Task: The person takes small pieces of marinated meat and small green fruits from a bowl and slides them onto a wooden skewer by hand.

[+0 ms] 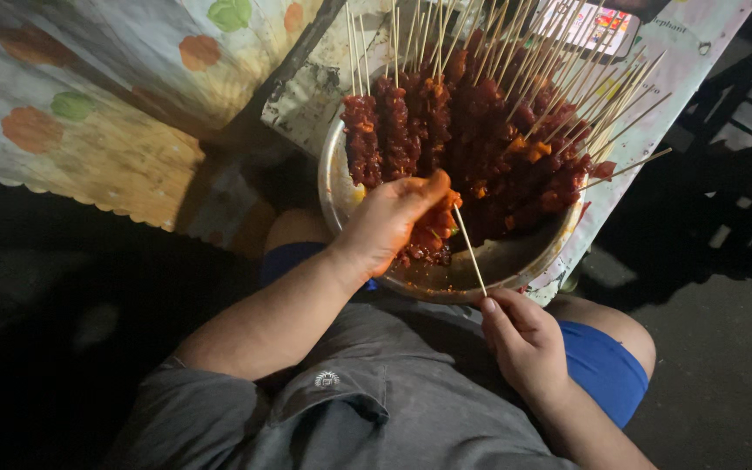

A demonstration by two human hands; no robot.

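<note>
- Presently, we take the metal bowl (341,187) as our landmark; it sits on the near corner of a table, just above our lap.
- Far left of the bowl: a cloth with orange and green round prints (89,113) hangs over a second surface, apart from the bowl, with a dark gap between.
- Left of the bowl's centre: our left hand (389,222) reaches over the near rim into the bowl. Fingers curled and pinching a clump of red marinated meat pieces (433,235) at the bowl's near side; fingertips smeared with sauce.
- From that clump a bare bamboo skewer (470,251) runs down and rightward, across the bowl's near rim. Its upper end enters the meat under the left fingers.
- Just below the bowl's rim, right of centre: our right hand (524,344) holds the skewer's lower end, thumb and forefinger closed on the stick, the remaining fingers loosely folded.
- Inside the bowl, at its far side: loaded skewers (480,122) stacked close together, meat ends toward us, bare sticks fanning out beyond the far rim.
- Beyond the bowl, upper right: a phone with a lit screen (598,26) lies on the table, partly hidden by the sticks.
- Below the bowl: grey shirt and blue shorts (602,365).
- Right of the bowl: dark ground; detail too dim to tell.
</note>
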